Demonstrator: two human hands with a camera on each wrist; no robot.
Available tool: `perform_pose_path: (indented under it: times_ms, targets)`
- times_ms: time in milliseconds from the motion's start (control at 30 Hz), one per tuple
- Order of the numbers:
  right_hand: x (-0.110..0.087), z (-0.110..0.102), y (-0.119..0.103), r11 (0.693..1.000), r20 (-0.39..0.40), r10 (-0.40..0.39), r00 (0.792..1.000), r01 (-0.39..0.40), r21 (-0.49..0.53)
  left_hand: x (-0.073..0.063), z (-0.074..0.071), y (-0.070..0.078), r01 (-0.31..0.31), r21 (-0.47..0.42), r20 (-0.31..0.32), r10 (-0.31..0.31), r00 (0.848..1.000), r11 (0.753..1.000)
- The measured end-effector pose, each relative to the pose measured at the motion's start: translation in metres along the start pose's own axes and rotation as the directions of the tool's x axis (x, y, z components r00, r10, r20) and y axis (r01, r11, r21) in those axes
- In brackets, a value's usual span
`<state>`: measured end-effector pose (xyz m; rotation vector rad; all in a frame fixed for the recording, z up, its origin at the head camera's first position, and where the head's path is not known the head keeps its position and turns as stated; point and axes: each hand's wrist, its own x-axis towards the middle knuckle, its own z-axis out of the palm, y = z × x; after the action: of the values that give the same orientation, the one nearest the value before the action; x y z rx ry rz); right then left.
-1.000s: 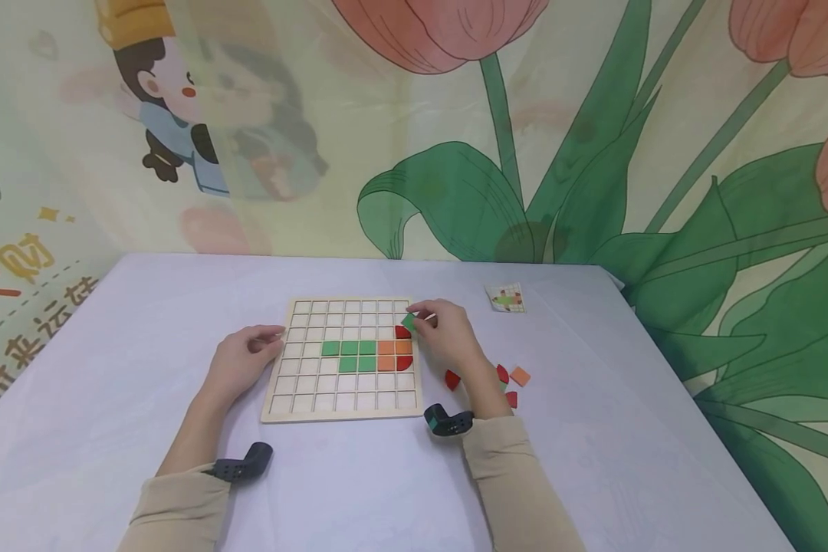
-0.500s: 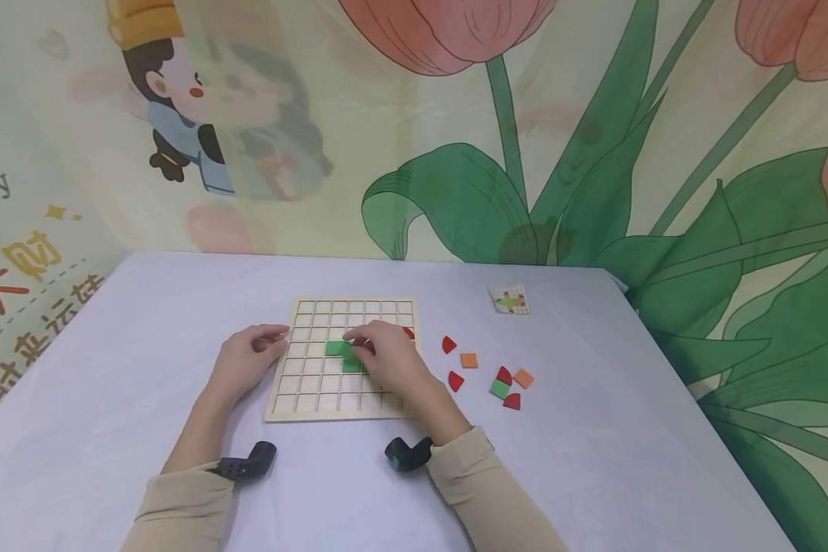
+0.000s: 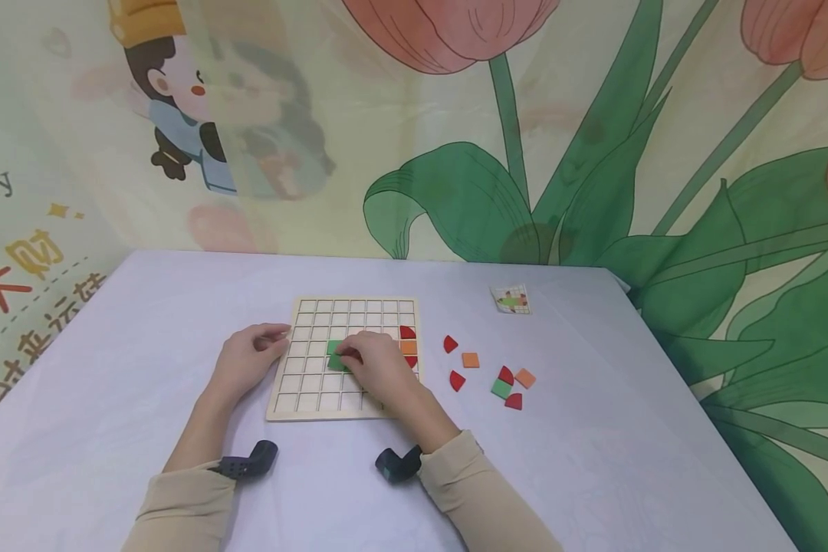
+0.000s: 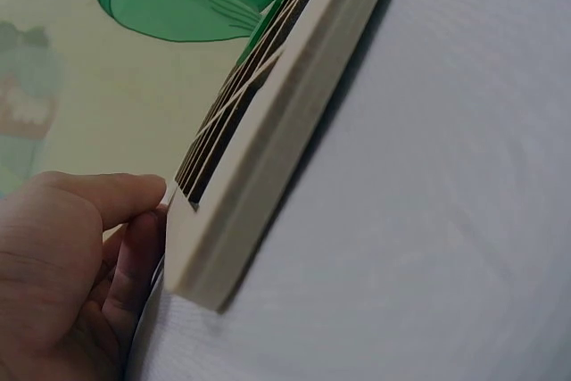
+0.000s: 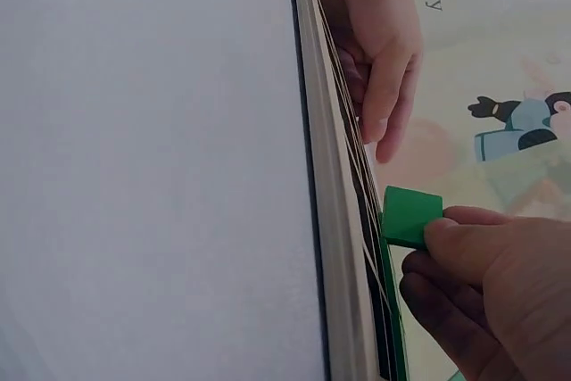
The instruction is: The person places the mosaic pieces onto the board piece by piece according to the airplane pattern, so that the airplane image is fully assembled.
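Note:
A light wooden grid board (image 3: 307, 399) lies on the table in front of me. My left hand (image 3: 247, 356) rests its thumb and fingertips against the board's left edge; in the left wrist view they meet the rim near a corner. Between thumb and finger, my right hand (image 3: 379, 368) pinches a green square tile (image 5: 412, 217), tilted close over the grid at left of centre. That hand hides most of the middle row of tiles. Showing beyond it on the board are a red quarter-round tile (image 3: 408, 332), an orange square tile (image 3: 409, 347) and part of another red piece.
Right of the board lie several loose tiles: an orange square (image 3: 471, 359), a red quarter-round (image 3: 458, 380), a green square (image 3: 501, 389) and others. Farther back is a small picture card (image 3: 512, 300). A printed backdrop (image 3: 317, 222) rises behind the white table.
My right hand has moved left from the board's right edge to left of centre, carrying the green tile, and uncovered the loose pieces. My left hand has stayed at the board's left edge.

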<state>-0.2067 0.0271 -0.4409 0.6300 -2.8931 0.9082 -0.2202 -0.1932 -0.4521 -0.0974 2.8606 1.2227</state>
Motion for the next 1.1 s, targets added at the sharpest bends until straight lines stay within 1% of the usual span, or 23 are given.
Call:
perform_pose_path:
  times_ms: [233,500,633,800,967,1100]
  targets:
    - [-0.0018,0.0031,-0.0011,0.999,-0.016,-0.025,1.000,0.024,-0.043,0.0004,0.0006,-0.0007,-0.001,0.008,0.003,0.001,1.000,1.000]
    - [-0.0034,0.0023,-0.0016,0.996,0.016,-0.040,0.999,0.042,-0.074,0.0016,0.0024,-0.0015,0.027,0.017,-0.008,-0.027,1.000,0.999]
    - [-0.0033,0.0023,-0.0011,0.993,0.018,-0.061,0.998,0.062,-0.099,0.0023,0.0028,-0.0012,0.031,0.025,-0.014,-0.031,0.999,0.999]
    - [-0.0021,0.0035,-0.0018,0.988,0.023,-0.051,0.998,0.054,-0.142,0.0026,0.0030,-0.0023,0.021,0.029,-0.011,-0.020,1.000,0.999]
    - [-0.0010,0.0047,-0.0013,0.988,0.036,-0.037,0.999,0.042,-0.152,0.0031,0.0032,-0.0024,0.023,0.033,-0.012,-0.023,1.000,0.999]
    - [-0.0015,0.0044,-0.0013,0.986,0.036,-0.045,0.998,0.050,-0.161,0.0034,0.0034,-0.0025,0.024,0.032,-0.014,-0.023,1.000,0.999]
